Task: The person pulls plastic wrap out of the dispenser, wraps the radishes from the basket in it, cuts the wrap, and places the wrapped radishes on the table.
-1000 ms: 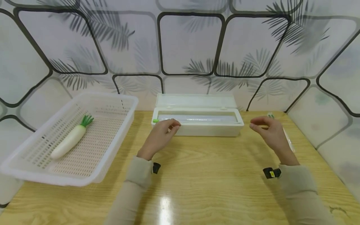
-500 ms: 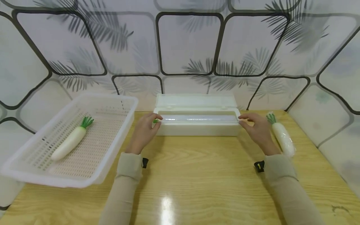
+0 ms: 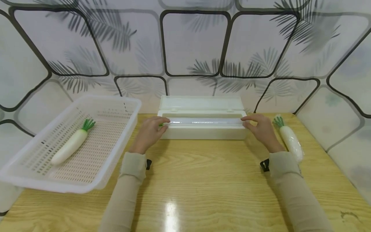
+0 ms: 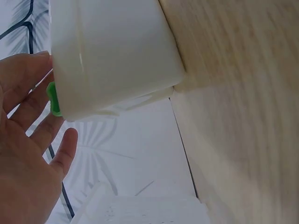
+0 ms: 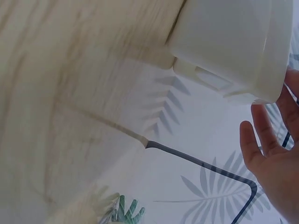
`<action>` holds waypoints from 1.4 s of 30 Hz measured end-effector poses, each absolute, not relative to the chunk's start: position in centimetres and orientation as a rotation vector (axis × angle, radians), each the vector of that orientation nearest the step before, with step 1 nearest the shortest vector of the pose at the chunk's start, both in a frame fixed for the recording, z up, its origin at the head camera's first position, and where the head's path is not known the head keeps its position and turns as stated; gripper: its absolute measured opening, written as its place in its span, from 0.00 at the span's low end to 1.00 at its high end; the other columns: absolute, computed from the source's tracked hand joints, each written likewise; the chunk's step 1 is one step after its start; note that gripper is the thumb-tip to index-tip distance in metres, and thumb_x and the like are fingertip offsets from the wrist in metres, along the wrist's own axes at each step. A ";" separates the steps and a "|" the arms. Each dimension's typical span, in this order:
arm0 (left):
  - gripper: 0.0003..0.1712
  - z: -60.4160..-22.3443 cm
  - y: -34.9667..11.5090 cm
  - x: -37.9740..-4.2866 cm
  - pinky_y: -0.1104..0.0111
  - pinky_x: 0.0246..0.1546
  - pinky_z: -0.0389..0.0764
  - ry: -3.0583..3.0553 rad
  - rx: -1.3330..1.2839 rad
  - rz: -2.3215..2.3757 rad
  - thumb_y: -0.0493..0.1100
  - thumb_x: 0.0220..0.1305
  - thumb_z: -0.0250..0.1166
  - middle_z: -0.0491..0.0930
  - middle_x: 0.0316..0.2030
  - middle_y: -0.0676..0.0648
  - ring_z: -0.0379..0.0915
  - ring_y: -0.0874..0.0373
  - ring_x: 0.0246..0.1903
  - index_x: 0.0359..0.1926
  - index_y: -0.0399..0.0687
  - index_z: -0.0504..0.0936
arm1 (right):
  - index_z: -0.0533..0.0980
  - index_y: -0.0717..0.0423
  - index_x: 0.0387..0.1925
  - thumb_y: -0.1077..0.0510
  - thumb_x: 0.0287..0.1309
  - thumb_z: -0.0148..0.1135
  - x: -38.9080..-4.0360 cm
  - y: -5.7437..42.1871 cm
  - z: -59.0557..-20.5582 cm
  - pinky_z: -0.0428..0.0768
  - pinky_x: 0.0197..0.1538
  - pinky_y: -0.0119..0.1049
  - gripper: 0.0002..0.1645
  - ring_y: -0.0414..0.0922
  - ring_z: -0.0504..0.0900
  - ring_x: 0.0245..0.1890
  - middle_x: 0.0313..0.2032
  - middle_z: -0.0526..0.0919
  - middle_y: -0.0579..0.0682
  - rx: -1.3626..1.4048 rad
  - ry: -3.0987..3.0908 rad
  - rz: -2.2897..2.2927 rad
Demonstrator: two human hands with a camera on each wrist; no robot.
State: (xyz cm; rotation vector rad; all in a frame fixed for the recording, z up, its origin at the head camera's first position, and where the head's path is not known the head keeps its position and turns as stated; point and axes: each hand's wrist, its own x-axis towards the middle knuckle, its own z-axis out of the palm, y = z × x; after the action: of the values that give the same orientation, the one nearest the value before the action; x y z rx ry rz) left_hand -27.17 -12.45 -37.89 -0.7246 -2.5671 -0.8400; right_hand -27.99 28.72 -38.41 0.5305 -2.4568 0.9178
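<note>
A white cling film dispenser [image 3: 203,132] stands at the back of the table with its lid [image 3: 202,103] raised. Shiny clear film [image 3: 205,121] lies along its opening. At the left end, my left hand [image 3: 147,132] touches the top front edge, index finger and thumb slightly apart. A green cutter tab [image 4: 54,99] shows beside its fingers in the left wrist view. My right hand [image 3: 261,129] touches the right end in a similar pose, index finger reaching over the film. The fingertips are partly hidden in both wrist views.
On the left, a white perforated basket [image 3: 99,174] holds a white radish [image 3: 71,145] with green tops. Another white radish [image 3: 291,141], glossy as if wrapped, lies on the table by my right forearm. A patterned wall [image 3: 194,45] rises behind the dispenser.
My left hand has moved left to the dispenser's end, and my right hand has come in from the right. Both then shifted slightly inward. The dispenser stays put.
</note>
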 end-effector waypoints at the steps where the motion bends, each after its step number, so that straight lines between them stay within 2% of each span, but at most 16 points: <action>1: 0.12 -38.0 -12.4 -27.3 0.50 0.60 0.74 -2.563 -0.734 -0.842 0.32 0.67 0.67 0.84 0.51 0.37 0.79 0.42 0.53 0.50 0.34 0.86 | 0.85 0.70 0.41 0.73 0.58 0.69 -28.0 28.7 -38.3 0.72 0.55 0.67 0.08 0.69 0.78 0.50 0.45 0.84 0.71 0.528 -2.461 0.920; 9: 0.08 -38.3 -12.2 -27.7 0.53 0.57 0.78 -2.531 -0.759 -0.875 0.31 0.66 0.68 0.85 0.48 0.36 0.81 0.42 0.51 0.45 0.32 0.87 | 0.85 0.69 0.39 0.73 0.55 0.70 -28.4 28.8 -37.8 0.75 0.50 0.65 0.08 0.66 0.80 0.43 0.40 0.85 0.69 0.582 -2.463 0.933; 19: 0.08 -38.2 -12.4 -27.6 0.53 0.56 0.78 -2.543 -0.738 -0.917 0.30 0.66 0.67 0.85 0.48 0.35 0.80 0.41 0.52 0.45 0.31 0.86 | 0.85 0.70 0.37 0.74 0.56 0.70 -28.8 28.8 -37.8 0.76 0.45 0.63 0.06 0.63 0.79 0.39 0.36 0.86 0.67 0.579 -2.476 0.945; 28: 0.09 -38.3 -12.4 -27.4 0.51 0.59 0.75 -2.585 -0.702 -0.943 0.32 0.69 0.65 0.84 0.50 0.36 0.78 0.41 0.54 0.47 0.33 0.86 | 0.80 0.72 0.37 0.73 0.63 0.64 -28.9 28.3 -37.8 0.77 0.50 0.63 0.02 0.63 0.79 0.40 0.35 0.83 0.68 0.550 -2.466 0.999; 31: 0.10 -38.3 -12.5 -27.3 0.50 0.59 0.75 -2.600 -0.681 -0.938 0.33 0.70 0.64 0.84 0.50 0.36 0.78 0.41 0.54 0.48 0.33 0.86 | 0.78 0.72 0.37 0.72 0.64 0.63 -29.2 28.0 -37.8 0.79 0.49 0.54 0.02 0.61 0.79 0.39 0.35 0.82 0.66 0.513 -2.468 1.028; 35: 0.10 -38.3 -12.3 -27.4 0.50 0.58 0.75 -2.611 -0.650 -0.934 0.36 0.70 0.65 0.84 0.50 0.36 0.78 0.41 0.52 0.48 0.34 0.86 | 0.77 0.72 0.38 0.70 0.68 0.61 -29.4 27.8 -37.7 0.77 0.44 0.30 0.05 0.55 0.79 0.40 0.37 0.82 0.66 0.431 -2.499 1.095; 37: 0.11 -38.3 -12.1 -27.4 0.51 0.56 0.76 -2.616 -0.641 -0.935 0.37 0.70 0.65 0.84 0.50 0.37 0.78 0.42 0.50 0.48 0.35 0.86 | 0.77 0.72 0.40 0.68 0.69 0.59 -29.3 27.8 -37.6 0.74 0.40 0.22 0.06 0.51 0.78 0.40 0.38 0.82 0.66 0.373 -2.523 1.133; 42: 0.10 -38.0 -11.7 -27.7 0.51 0.52 0.78 -2.629 -0.610 -0.932 0.37 0.70 0.66 0.85 0.47 0.37 0.79 0.42 0.47 0.46 0.34 0.87 | 0.78 0.72 0.41 0.67 0.71 0.56 -29.3 27.5 -37.2 0.73 0.35 0.20 0.09 0.42 0.76 0.37 0.40 0.82 0.67 0.284 -2.558 1.176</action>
State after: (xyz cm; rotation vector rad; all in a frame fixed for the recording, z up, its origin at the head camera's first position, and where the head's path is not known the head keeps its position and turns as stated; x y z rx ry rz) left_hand -27.72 -11.72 -37.99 -0.6103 -2.6288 -0.9320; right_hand -29.32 27.49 -37.16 0.2841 -2.5584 1.1761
